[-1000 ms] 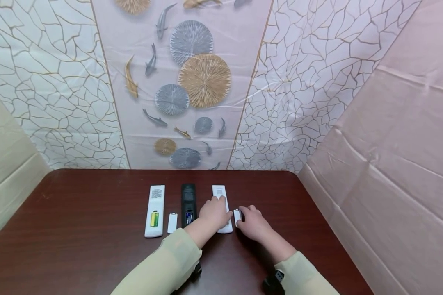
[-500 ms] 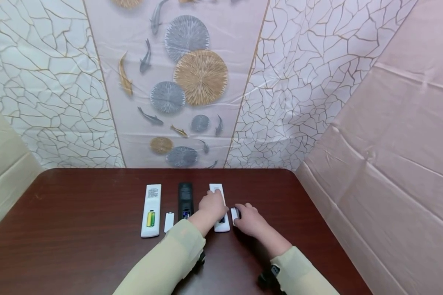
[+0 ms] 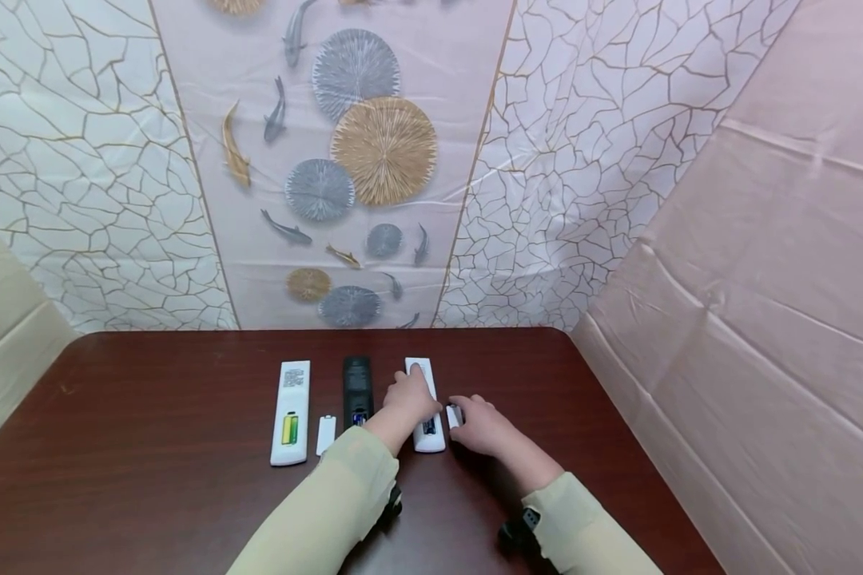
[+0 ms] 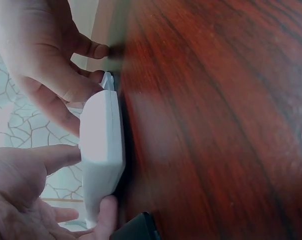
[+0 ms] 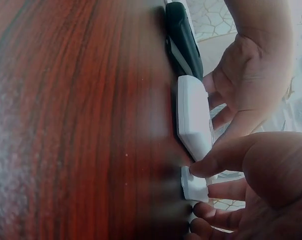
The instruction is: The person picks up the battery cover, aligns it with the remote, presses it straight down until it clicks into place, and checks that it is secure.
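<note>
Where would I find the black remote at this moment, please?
In the head view, the black remote lies on the table between a loose white cover, to its left, and the white remote held by the left hand, to its right.

The bench [image 3: 151, 431] has a wood-grain face, smooth and glossy with pale reflections. The rightmost white remote [image 4: 102, 142] and the thin white cover [image 5: 196, 188] beside it look like smooth plastic with a soft sheen; the black remote [image 3: 357, 379] is smooth dark plastic. The creased backdrop [image 3: 309, 247] looks like faintly shiny cloth, the sleeves [image 3: 324, 503] like matt cloth.
</note>
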Action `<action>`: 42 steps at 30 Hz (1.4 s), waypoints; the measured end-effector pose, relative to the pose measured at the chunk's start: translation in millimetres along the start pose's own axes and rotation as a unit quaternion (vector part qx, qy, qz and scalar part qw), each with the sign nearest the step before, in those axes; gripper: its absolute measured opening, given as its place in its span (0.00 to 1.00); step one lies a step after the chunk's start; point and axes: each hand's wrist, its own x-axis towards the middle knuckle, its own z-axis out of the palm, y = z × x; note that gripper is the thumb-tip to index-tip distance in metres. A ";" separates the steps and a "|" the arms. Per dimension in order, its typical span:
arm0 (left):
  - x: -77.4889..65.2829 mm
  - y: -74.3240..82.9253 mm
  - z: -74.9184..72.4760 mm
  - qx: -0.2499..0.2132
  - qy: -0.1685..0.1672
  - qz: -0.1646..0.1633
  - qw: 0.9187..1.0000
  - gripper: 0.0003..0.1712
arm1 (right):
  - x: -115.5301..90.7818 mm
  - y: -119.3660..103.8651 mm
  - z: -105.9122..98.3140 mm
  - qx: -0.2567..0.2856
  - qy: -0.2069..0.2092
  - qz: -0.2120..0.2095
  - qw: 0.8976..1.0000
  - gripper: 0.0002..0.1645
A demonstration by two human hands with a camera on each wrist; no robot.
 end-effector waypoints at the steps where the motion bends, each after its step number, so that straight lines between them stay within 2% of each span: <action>1: -0.4 -0.3 0.0 -0.005 0.001 0.000 1.000 0.49 | 0.3 0.2 -0.1 0.001 -0.001 -0.002 1.000 0.36; 10: -3.0 -0.3 0.1 -0.040 0.001 -0.004 0.999 0.51 | 4.3 3.5 0.0 0.019 -0.011 -0.044 0.999 0.32; 15: 3.8 -2.9 1.8 -0.046 0.010 -0.021 0.999 0.51 | 3.2 3.7 -0.9 0.061 -0.006 -0.040 0.997 0.28; 19: 9.6 -7.1 -0.6 -0.052 0.019 -0.033 0.998 0.45 | 1.5 3.8 -1.3 0.078 -0.002 -0.027 0.997 0.25; 25: 13.9 -13.2 -4.7 -0.056 0.011 -0.045 0.997 0.38 | 1.8 5.7 -0.7 0.085 0.006 -0.028 0.996 0.21; 32: 14.8 -17.5 -6.7 -0.098 -0.005 -0.042 0.994 0.21 | 2.6 9.7 0.8 0.089 0.022 -0.036 0.995 0.19; 37: 14.4 -15.1 -7.1 -0.118 -0.010 -0.036 0.992 0.29 | -0.4 10.7 -1.7 0.105 0.031 -0.037 0.993 0.17; 42: 16.8 -15.8 -5.4 -0.147 -0.010 -0.045 0.988 0.34 | -2.2 8.8 -2.7 0.120 0.031 -0.035 0.992 0.15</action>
